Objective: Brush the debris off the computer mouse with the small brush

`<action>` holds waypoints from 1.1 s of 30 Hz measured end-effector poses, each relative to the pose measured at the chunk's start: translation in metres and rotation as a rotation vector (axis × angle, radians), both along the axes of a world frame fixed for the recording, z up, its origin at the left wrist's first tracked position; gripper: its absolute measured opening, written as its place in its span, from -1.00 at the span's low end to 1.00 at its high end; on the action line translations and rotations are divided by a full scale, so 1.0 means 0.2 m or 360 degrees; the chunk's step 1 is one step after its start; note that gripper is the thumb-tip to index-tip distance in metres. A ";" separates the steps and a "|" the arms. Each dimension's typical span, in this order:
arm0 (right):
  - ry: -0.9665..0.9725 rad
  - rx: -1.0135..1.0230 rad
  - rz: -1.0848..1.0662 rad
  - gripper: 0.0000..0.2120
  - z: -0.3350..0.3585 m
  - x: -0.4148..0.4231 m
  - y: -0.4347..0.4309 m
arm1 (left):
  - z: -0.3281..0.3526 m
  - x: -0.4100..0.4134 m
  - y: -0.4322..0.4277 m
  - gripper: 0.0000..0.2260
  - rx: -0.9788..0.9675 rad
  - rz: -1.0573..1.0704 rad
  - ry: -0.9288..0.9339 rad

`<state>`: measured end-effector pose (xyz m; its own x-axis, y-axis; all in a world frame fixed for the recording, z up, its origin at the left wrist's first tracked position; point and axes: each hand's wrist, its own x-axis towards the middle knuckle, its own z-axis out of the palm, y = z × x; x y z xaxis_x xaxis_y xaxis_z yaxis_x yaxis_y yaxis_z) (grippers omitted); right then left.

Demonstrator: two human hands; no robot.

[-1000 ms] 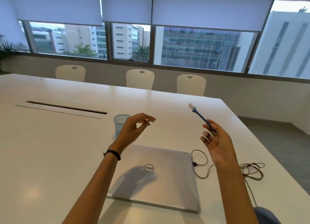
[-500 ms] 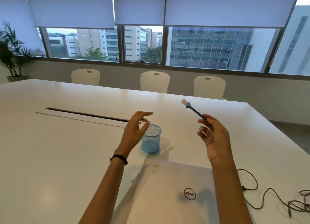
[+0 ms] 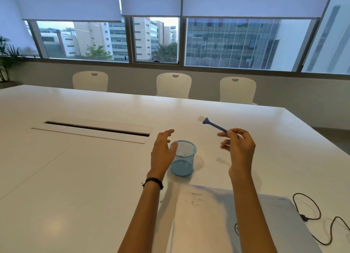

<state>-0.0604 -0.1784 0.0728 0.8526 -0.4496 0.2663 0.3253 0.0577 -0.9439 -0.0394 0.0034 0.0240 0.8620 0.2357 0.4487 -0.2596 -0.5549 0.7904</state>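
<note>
Pinches small brush (image 3: 212,124) by handle end in right hand (image 3: 237,148), bristles angled up-left above table (image 3: 75,177). Holds left hand (image 3: 162,154) loosely spread, gripping nothing, beside blue mesh cup (image 3: 183,158); shows only bare base inside.

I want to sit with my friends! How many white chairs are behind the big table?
3. The left chair, the middle chair and the right chair stand in a row behind the table, below the windows. Others may be hidden out of view.
</note>
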 end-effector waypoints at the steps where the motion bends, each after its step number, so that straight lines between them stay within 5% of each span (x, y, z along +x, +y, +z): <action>1: -0.0007 -0.0101 -0.0029 -0.96 -0.02 0.02 0.02 | -0.01 0.01 0.01 -0.66 0.0010 -0.0001 0.0094; 6: -0.0088 -0.0585 -0.0089 -0.91 -0.11 0.06 0.13 | -0.08 0.06 0.06 -0.47 0.0036 -0.0129 0.0509; 12: -0.0046 -0.0883 -0.0131 -0.86 -0.24 0.09 0.19 | -0.13 0.08 0.05 -0.37 0.0086 -0.0244 0.0667; 33: -0.0011 -0.0977 -0.0064 -0.88 -0.30 0.13 0.17 | -0.12 0.07 0.06 -0.39 0.0086 -0.0286 0.0679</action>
<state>-0.0346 -0.1441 0.0133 0.8353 -0.2441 0.4926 0.3223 -0.5084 -0.7985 -0.0248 0.0151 -0.0004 0.9973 0.0521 0.0524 -0.0131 -0.5741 0.8187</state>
